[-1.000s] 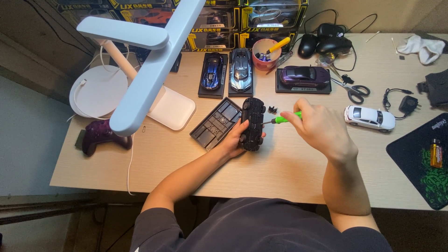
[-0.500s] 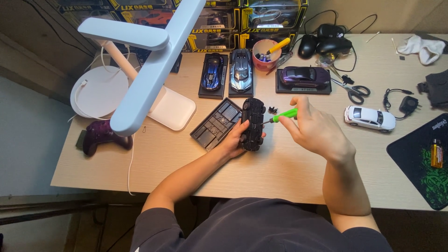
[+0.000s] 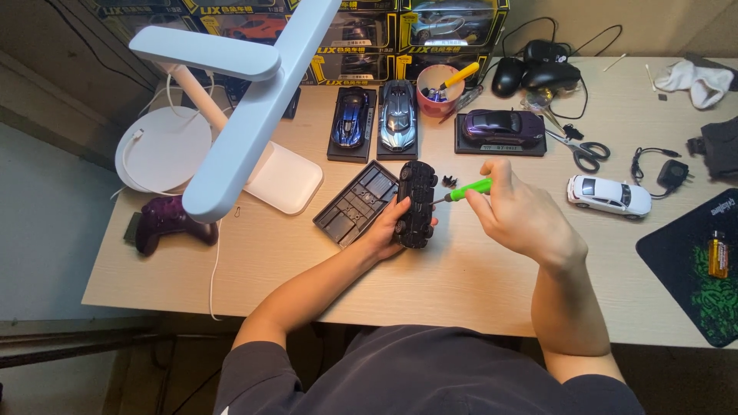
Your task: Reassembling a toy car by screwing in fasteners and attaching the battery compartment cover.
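Much of what you hold is hidden from the head camera: the black toy car (image 3: 416,204) lies underside up, so its body shape is out of sight, and your left hand (image 3: 387,228) covers its lower left edge. The tip of the green screwdriver (image 3: 466,190) is too thin to make out where it meets the car; it seems to touch the car's right side, just below the front wheel. A few small black parts (image 3: 449,182) lie just beside it, too small to tell what they are. The white lamp (image 3: 238,115) reaches across the view and blocks part of the tabletop (image 3: 477,284) behind it.

Your left forearm comes up from the lower middle, and that hand is curled around the car, thumb on its underside, steadying it on the tabletop next to the dark plastic base (image 3: 356,204). Your right hand (image 3: 520,215) comes in from the right with the wrist bent, its fingers closed on the screwdriver's green handle and the shaft pointing left toward the car. The car sits at the middle of the tabletop, in front of the row of model cars (image 3: 377,119).
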